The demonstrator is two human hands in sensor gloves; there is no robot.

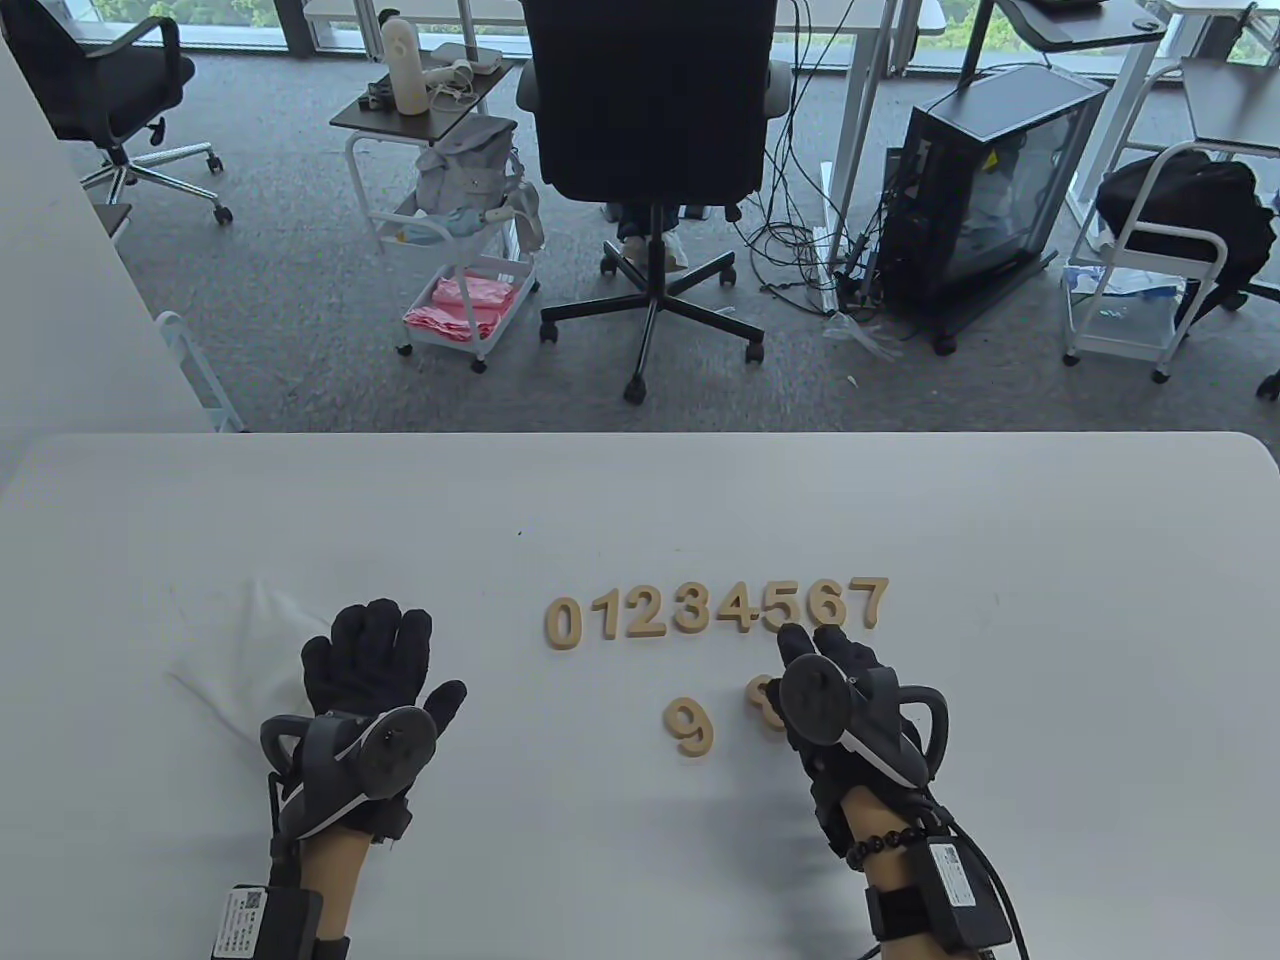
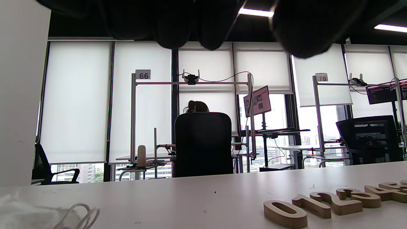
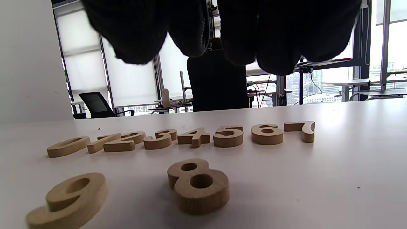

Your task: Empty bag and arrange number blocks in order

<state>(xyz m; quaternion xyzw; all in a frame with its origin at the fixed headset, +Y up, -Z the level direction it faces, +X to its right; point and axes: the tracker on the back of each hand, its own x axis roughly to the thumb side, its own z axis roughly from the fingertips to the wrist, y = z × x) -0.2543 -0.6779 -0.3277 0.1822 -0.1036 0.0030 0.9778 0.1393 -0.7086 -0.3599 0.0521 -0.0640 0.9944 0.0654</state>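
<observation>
Wooden number blocks 0 to 7 lie in a row (image 1: 716, 608) on the white table (image 1: 640, 500), also in the right wrist view (image 3: 190, 137). The 9 block (image 1: 689, 724) and the 8 block (image 1: 762, 700) lie loose in front of the row; both show in the right wrist view, the 8 (image 3: 198, 185) and the 9 (image 3: 68, 202). My right hand (image 1: 825, 670) hovers over the 8, fingers spread, holding nothing. My left hand (image 1: 375, 660) lies flat with fingers spread on the white cloth bag (image 1: 245, 650). The bag's drawstring (image 2: 79, 214) shows in the left wrist view.
The table's far edge (image 1: 640, 435) runs across the middle of the table view. Beyond it stand a black office chair (image 1: 650, 150), a white cart (image 1: 455, 250) and a computer case (image 1: 985, 190) on the carpet.
</observation>
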